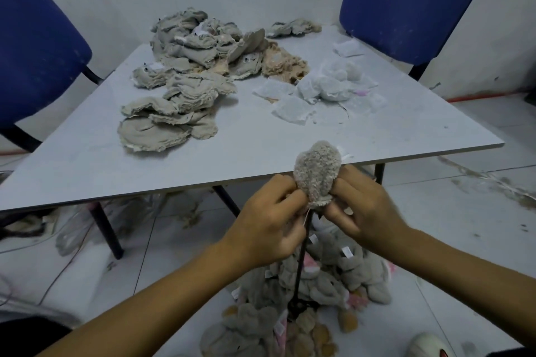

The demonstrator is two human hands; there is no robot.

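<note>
**Plush skin being worked over the rod**

Pinches, with left hand [266, 220] and right hand [362, 206] alike, fingers curled tight, the lower rim of a small grey fuzzy plush skin [317, 174] capped over a thin black upright rod [301, 264], just before the near edge of the white table [261, 151]. Looks like mid-turning; calls next for an even downward pull. Beyond, heaped flat grey fabric skins [174, 107].
</note>
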